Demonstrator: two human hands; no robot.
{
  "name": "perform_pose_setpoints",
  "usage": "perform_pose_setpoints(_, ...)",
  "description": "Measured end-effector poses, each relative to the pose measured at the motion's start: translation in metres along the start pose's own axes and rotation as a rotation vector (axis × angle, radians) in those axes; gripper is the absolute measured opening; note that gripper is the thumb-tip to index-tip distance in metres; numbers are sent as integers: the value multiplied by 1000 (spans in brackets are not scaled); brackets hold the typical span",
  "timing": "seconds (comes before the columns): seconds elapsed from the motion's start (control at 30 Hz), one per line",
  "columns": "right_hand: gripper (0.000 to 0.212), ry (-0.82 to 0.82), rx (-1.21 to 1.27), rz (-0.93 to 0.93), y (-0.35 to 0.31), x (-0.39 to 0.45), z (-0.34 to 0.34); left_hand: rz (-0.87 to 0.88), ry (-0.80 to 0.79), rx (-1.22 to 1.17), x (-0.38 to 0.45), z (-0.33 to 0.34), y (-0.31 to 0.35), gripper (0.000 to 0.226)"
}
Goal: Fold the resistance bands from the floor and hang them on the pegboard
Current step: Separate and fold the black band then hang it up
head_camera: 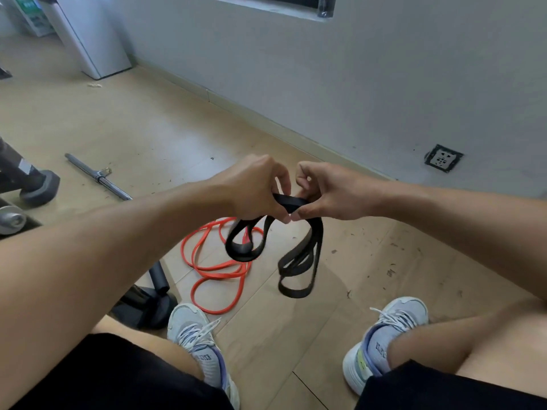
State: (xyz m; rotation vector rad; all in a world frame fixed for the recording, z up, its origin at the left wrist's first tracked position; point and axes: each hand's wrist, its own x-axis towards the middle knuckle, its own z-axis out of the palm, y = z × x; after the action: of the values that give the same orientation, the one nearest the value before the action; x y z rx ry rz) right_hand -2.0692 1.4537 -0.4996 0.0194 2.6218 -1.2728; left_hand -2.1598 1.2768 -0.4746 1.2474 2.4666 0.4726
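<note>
Metal bar (97, 176) on floor at 10 o'clock. Orange band (216, 269) lies coiled on floor, approx 7 o'clock of hands. L hand (254, 187) & R hand (328, 192) both pinch black band (291, 202) mid-frame; its loops hang at 6 o'clock. Wall socket (443, 158) at 3 o'clock.

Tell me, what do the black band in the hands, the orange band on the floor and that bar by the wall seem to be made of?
Black band: probably matte rubber or latex; it hangs in limp flat loops from both hands.
Orange band: likely the same stuff, thinner, slightly glossy, lying in loose coils.
Bar: looks like chromed steel; straight, silver, with bright reflections.
Floor: pale wood-look planks; real wood or laminate, can't tell.
</note>
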Motion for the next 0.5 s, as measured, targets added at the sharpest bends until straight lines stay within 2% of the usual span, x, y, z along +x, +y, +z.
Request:
perform_pose_setpoints(0.17,41,75,76,0,-1,1,0,-20,105,-177,-1,-10,-3,27)
perform_pose_setpoints(0.3,45,64,113,14,3,2,0,-5,149,-271,-7,-16,-8,25)
perform_pose_setpoints(0.4,34,68,51,6,9,6,3,-11,158,-325,-9,-20,-14,24)
perform_pose_setpoints(0.5,31,69,72,11,10,8,5,-33,147,-393,-12,-19,-20,24)
